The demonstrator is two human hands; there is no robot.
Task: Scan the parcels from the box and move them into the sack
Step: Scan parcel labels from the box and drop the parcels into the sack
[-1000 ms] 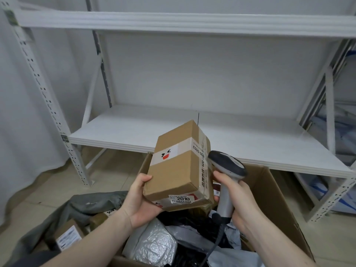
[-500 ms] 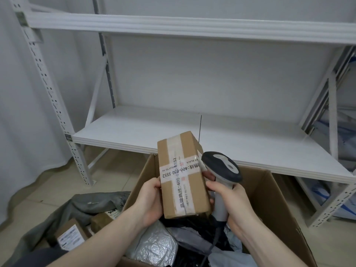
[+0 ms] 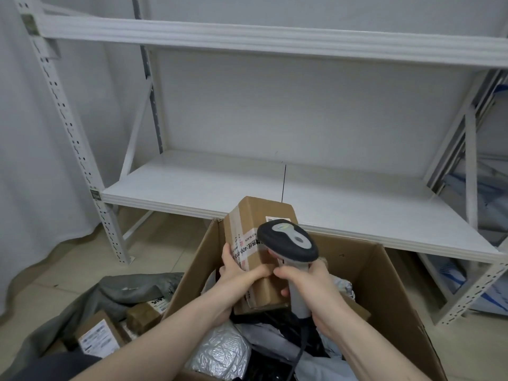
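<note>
**A small, stiff parcel, easy to hold in one hand**

The left hand (image 3: 236, 276) holds a small brown parcel (image 3: 261, 251) up over the big open box (image 3: 384, 276). The thumb is curled round the front of it and the fingers wrap round its left side. The right hand (image 3: 310, 292) is wrapped tight round the handle of the scanner (image 3: 287, 243). The scanner's dark head sits just in front of the parcel and hides part of it.

The parcel is cardboard with tape round it and a white label on top. It looks stiff, with flat sides and hard corners, so it should not bend or squash. One hand lifts it, so it is probably light. The tape may be a bit slippery. The best place to hold it is across the middle, thumb on one flat side and fingers on the other, keeping off the label so the scanner can read it.

The grey sack (image 3: 129, 290) lies on the floor just left of the box, with other parcels already in it. Soft silver and grey bags are left in the box below the hands.
</note>
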